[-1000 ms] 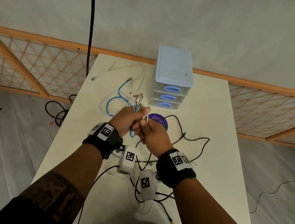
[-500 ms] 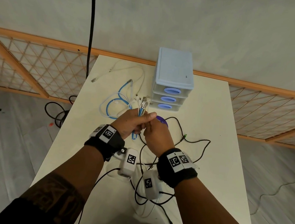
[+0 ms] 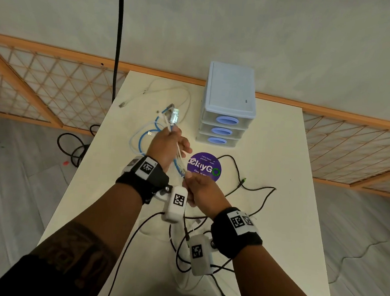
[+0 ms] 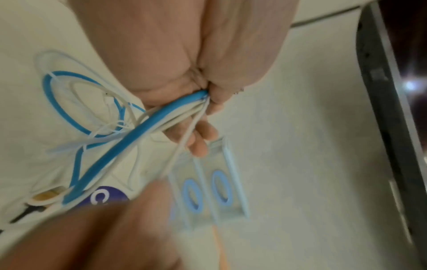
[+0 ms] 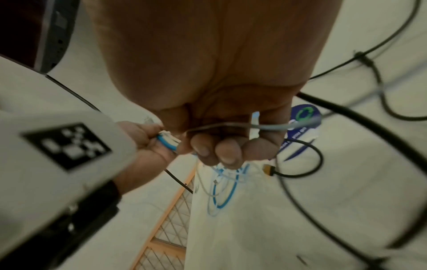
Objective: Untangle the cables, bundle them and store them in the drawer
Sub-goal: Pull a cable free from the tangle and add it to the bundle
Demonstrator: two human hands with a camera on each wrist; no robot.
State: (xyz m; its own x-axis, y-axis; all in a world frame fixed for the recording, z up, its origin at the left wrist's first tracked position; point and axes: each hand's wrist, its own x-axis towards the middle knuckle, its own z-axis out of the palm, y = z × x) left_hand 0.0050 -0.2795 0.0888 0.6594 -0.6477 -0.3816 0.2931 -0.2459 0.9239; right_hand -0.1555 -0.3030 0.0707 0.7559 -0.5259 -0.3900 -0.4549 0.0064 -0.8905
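Note:
My left hand (image 3: 169, 143) grips a bunch of blue and white cables (image 4: 138, 127) above the table, their metal plugs (image 3: 173, 116) sticking up out of the fist. The strands run down and toward me to my right hand (image 3: 201, 188), which holds them in curled fingers (image 5: 221, 151). More blue and white loops (image 3: 142, 141) of the same cables lie on the table left of my left hand. The pale blue three-drawer unit (image 3: 228, 108) stands at the table's far edge with all drawers closed.
Black cables (image 3: 251, 188) sprawl over the white table (image 3: 288, 227) right of and below my hands. A purple round sticker (image 3: 207, 165) lies before the drawers. A thin white cable (image 3: 170, 91) lies at the far left. Wooden lattice fencing (image 3: 41, 92) flanks the table.
My hands were together a second ago. The left has since risen away toward the drawers with the plug ends, and the right has drawn back toward me, stretching the strands between them.

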